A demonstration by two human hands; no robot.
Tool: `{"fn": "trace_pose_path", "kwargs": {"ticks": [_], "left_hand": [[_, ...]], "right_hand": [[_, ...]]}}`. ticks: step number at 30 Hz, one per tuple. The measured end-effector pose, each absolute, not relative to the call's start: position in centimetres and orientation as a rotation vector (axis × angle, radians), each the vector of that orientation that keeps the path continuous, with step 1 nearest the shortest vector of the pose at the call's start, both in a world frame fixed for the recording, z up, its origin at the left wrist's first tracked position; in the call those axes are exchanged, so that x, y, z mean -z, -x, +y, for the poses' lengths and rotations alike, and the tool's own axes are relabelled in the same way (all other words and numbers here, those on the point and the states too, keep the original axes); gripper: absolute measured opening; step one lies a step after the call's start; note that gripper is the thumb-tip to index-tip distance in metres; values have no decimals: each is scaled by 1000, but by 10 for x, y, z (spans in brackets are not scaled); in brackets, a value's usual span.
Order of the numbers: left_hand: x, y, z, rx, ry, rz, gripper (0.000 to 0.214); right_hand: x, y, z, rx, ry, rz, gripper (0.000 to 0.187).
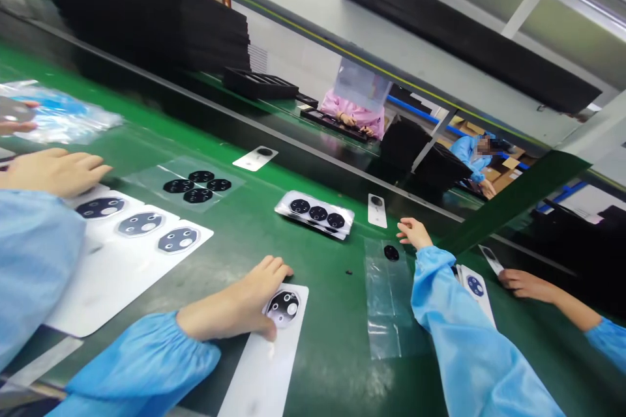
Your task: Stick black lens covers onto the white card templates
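My left hand (239,303) grips the upper end of a white phone back panel (261,378), thumb on its face and fingers along the top edge. The panel carries a round, dark camera lens cover (282,308). My right hand (414,232) hovers empty with its fingers apart. Just below and left of it, a black round lens piece (391,253) lies on a clear plastic film strip (388,306). Between my hands on the green work surface (323,332) is a small dark bit (349,272).
A stack of clear trays with black round pieces (315,214) stands ahead. More round pieces lie on film (198,186). White panels (147,267) lie left, by a co-worker's hand (56,172). Another co-worker's hand (528,287) holds a panel at right. A green post (518,199) slants behind.
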State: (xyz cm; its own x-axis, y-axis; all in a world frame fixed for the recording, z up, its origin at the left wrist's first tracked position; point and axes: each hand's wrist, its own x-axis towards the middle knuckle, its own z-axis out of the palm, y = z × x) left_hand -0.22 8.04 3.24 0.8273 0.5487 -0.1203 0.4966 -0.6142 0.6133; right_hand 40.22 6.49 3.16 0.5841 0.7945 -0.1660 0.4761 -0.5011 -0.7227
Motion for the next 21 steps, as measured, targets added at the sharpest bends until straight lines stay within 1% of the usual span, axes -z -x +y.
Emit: {"fn": "trace_pose_path", "kwargs": {"ticks": [2,4,9,12,16,18,21], "left_hand": [[-33,1,81,-83,-2354,769,42],[-37,1,81,-81,-2325,754,38],[-52,6,70,-55,-1966,603,42],[-52,4,56,-118,-1689,514,44],[-38,-7,33,-278,-1220,382,50],[-28,-13,23,-331,-1053,395,53],[-14,-20,11,-406,-899,414,50]], "right_hand": [[-29,-407,50,-647,2246,-1151,29],[-25,-409,38,-654,2299,-1302,27],[-12,-407,30,-620,2371,-1594,27],[-8,-408,35,-590,2389,-1689,28],[-5,-411,43,-576,2382,-1736,28],[-4,-412,46,-565,2359,-1731,28],[-3,-411,45,-520,2322,-1705,28]]}}
